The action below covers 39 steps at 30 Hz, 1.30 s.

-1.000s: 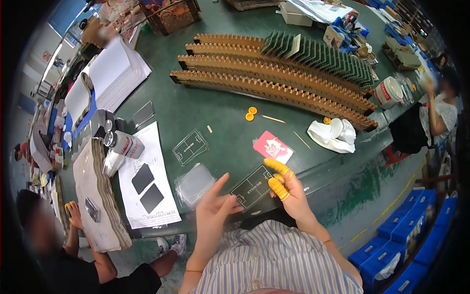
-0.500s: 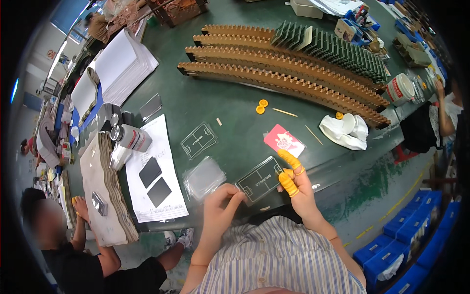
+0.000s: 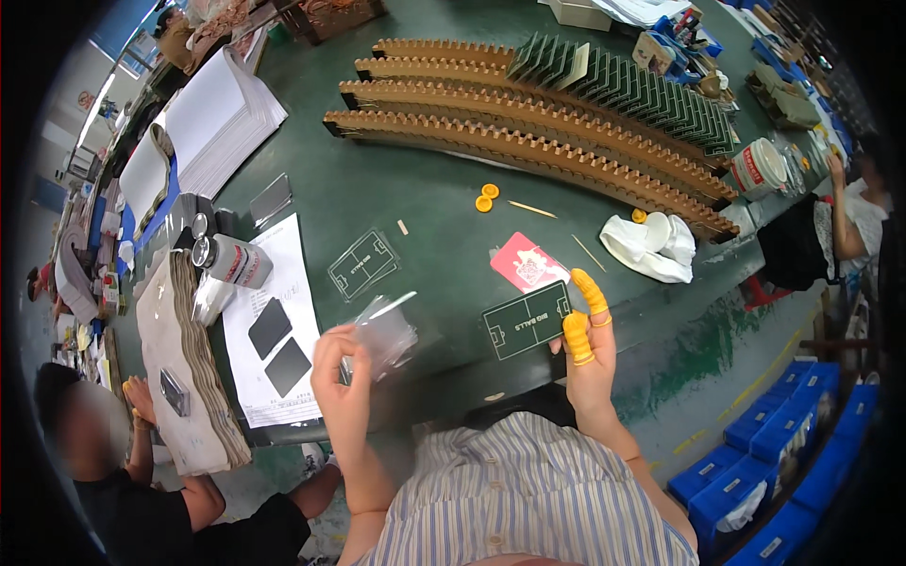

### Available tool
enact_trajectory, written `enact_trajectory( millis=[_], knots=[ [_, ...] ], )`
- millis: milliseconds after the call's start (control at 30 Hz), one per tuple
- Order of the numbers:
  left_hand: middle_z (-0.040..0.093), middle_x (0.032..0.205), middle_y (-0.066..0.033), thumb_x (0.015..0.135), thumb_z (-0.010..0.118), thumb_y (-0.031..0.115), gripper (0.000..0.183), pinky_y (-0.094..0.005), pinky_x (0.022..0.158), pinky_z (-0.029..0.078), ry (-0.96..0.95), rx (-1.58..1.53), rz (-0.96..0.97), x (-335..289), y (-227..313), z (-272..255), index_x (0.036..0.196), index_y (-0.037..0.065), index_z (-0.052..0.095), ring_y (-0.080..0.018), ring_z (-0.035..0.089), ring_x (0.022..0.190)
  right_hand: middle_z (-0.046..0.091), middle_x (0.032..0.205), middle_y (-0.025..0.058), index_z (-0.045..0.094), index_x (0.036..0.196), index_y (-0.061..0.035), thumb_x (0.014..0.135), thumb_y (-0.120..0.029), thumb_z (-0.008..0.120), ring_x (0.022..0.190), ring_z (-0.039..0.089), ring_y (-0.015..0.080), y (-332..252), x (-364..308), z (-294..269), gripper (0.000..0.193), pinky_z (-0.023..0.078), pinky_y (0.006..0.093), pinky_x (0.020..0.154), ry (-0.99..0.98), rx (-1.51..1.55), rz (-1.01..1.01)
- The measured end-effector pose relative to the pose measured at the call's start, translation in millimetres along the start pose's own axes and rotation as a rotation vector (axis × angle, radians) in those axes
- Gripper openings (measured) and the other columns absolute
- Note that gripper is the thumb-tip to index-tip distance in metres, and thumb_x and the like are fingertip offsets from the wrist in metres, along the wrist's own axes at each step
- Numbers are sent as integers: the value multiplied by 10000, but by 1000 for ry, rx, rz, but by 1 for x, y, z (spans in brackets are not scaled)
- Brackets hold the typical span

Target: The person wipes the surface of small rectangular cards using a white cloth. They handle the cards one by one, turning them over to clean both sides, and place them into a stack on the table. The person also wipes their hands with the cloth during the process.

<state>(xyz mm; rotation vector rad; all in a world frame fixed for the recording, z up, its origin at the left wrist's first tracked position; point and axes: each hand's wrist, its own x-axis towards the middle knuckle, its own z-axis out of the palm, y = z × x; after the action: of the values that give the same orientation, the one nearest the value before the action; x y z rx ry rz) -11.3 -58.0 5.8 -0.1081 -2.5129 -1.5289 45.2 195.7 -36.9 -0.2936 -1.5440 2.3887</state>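
My right hand [image 3: 592,363], with yellow rubber finger cots on its thumb and a finger, grips a dark green card [image 3: 528,323] printed with white lines like a playing field. The card is held tilted above the table near its front edge. To the left, my left hand [image 3: 342,382] is closed, fingertips at the clear plastic films [image 3: 389,335]; one film's edge stands up and catches the light. Motion blurs this hand slightly. Another lined card [image 3: 364,264] in clear film lies beyond the pile. A pink card [image 3: 530,262] with a white print lies just behind the held card.
Notched brown racks [image 3: 528,141] stretch across the back, one carrying several green cards [image 3: 623,90]. Nearby lie yellow finger cots [image 3: 487,197], toothpicks [image 3: 533,208] and a white cloth [image 3: 651,250]. At left are a bottle [image 3: 236,261], black cards [image 3: 288,366] on paper and a co-worker's hand [image 3: 142,401].
My left hand has left the card's corner and moved left to the clear films. The card in my right hand has been lifted and tilted. The whole view has shifted slightly.
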Motion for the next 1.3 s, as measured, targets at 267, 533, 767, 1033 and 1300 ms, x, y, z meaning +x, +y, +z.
enact_trajectory(
  millis=[267, 533, 767, 1033, 1300],
  knots=[
    [478, 1137, -134, 786, 614, 65, 246, -423, 1003, 289, 237, 653, 121, -8, -7, 4, 1011, 42, 517, -318, 401, 1194, 528, 930, -14, 299, 1411, -53, 968, -148, 481, 722, 452, 49, -2, -2, 3, 489, 405, 191, 681, -37, -19, -1],
    [564, 1036, -116, 813, 607, 38, 325, -363, 980, 343, -55, 112, 171, -23, 11, 35, 1124, 26, 513, -248, 508, 1093, 533, 938, -8, 291, 1413, -50, 964, -159, 494, 722, 459, 48, -8, -5, 9, 505, 406, 191, 681, -37, -8, 10],
    [643, 918, -76, 809, 667, 44, 494, -288, 852, 431, -434, -336, -64, -29, 36, 53, 1239, 34, 424, -136, 586, 868, 543, 915, -5, 268, 1418, -58, 955, -144, 511, 719, 465, 43, -13, -11, 12, 530, 403, 183, 684, -82, -37, 6],
    [603, 696, -15, 892, 616, 141, 307, -185, 470, 433, -409, -530, -397, -29, 48, 71, 1114, 0, 458, -42, 571, 581, 526, 866, -7, 257, 1426, -67, 945, -103, 521, 701, 458, 45, -10, -16, 18, 551, 393, 176, 687, -105, -73, 85],
    [600, 663, -70, 1016, 335, 247, 295, -184, 399, 338, -472, -683, -413, -22, 44, 71, 1066, 0, 486, -44, 472, 458, 524, 782, -16, 260, 1428, -65, 946, -110, 520, 679, 454, 48, -8, -11, 13, 549, 378, 183, 682, -117, -62, 75]
  ],
)
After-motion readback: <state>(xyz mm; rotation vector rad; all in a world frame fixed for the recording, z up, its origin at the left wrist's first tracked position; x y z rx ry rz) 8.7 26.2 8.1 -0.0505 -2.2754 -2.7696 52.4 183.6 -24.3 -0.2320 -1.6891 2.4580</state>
